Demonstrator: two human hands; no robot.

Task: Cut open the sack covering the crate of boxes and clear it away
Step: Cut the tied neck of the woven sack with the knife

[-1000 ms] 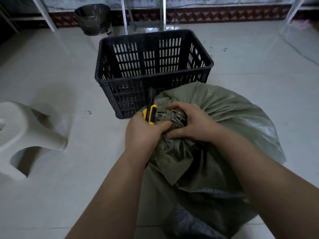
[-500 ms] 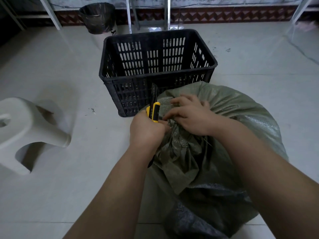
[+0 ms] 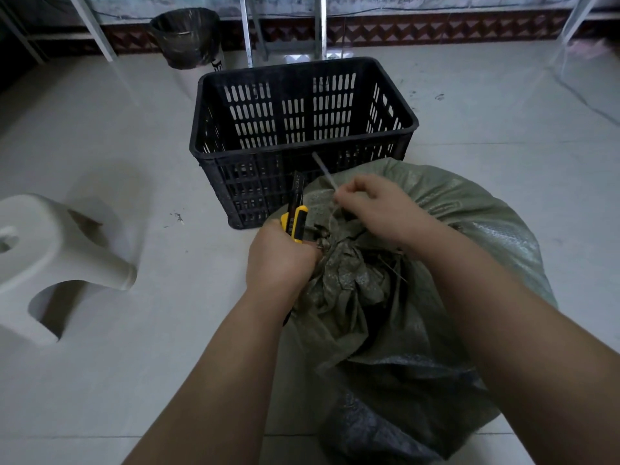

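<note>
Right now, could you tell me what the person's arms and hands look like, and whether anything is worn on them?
Both forearms are bare as far as the frame shows: no sleeves, gloves, watch or bracelets. The left hand and the right hand are uncovered too, and no rings show on the fingers. No markings are visible in this dim light.

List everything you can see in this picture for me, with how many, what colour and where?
sack: one, grey-green, on the floor in front of the person, neck bunched
tie strip: one, pale, pinched above the sack's neck
utility knife: one, yellow and black, blade pointing up
crate: one, black, slotted, behind the sack
stool: one, white, at left
bin: one, dark liner, by the far wall
floor: pale tiles
left hand: gripping the knife
right hand: pinching the strip
</note>
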